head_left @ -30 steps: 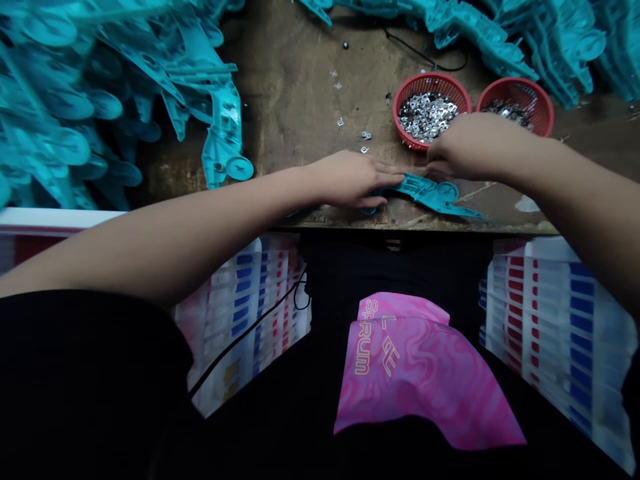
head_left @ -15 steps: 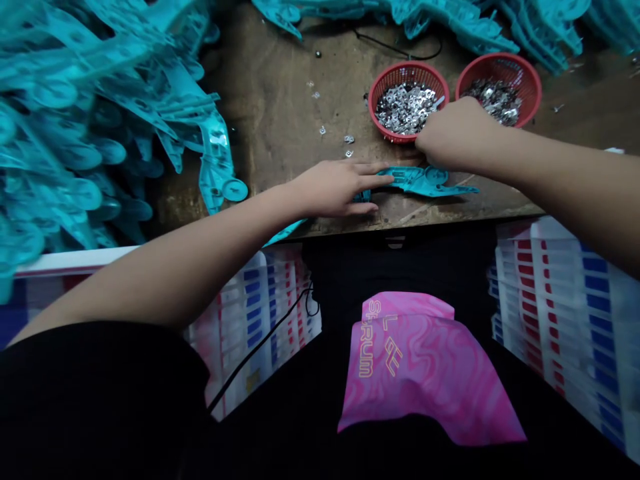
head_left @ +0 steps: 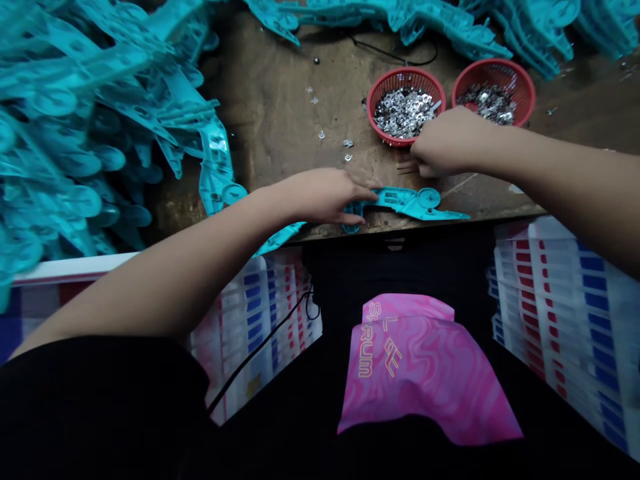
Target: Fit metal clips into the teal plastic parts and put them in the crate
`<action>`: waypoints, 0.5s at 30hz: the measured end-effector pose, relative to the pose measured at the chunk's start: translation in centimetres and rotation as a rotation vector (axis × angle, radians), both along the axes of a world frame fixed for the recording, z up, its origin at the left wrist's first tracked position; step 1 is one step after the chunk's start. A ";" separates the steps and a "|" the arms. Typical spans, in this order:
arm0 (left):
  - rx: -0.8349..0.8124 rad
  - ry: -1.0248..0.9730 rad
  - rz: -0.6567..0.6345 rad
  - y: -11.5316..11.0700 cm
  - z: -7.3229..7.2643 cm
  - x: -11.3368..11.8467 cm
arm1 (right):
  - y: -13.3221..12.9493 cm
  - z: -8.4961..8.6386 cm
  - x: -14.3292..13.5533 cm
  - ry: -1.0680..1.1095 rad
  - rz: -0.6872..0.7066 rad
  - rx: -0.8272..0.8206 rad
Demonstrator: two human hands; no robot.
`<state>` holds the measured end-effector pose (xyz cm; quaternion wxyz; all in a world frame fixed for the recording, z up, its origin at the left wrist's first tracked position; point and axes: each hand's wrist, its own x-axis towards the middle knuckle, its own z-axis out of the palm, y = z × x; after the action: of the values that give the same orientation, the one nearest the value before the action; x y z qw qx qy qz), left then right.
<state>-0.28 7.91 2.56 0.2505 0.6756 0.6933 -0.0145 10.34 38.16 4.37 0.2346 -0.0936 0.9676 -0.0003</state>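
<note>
A long turquoise plastic part (head_left: 413, 200) with a round disc lies along the table's near edge. My left hand (head_left: 335, 197) grips it near its middle, thumb toward me and fingers over the far side, covering some of the part. My right hand (head_left: 445, 141) is closed, knuckles up, just in front of two red mesh baskets; its fingertips are tucked under, so I cannot make out what they pinch. Small shiny metal clips (head_left: 406, 112) fill the left red basket (head_left: 373, 110). More small metal pieces (head_left: 493, 103) sit in the right red basket (head_left: 527, 100).
A large heap of turquoise parts (head_left: 100, 120) covers the left of the wooden table (head_left: 270, 113), with more along the back. Several loose clips (head_left: 348, 143) lie mid-table. White plastic crates (head_left: 565, 320) stand below both sides. A pink pouch (head_left: 410, 373) rests on my lap.
My left hand has curled its fingers more and drawn the turquoise part slightly toward me and to the left. My right hand has dropped a little away from the baskets, still closed.
</note>
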 end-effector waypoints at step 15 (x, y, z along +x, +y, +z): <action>0.013 0.037 0.271 1.5 -1.3 2.1 | -1.2 -0.8 1.2 0.036 -0.038 -0.053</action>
<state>1.80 9.37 1.27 0.2329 0.5769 0.7828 0.0118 11.53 36.96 3.55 0.2143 -0.0813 0.9729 -0.0288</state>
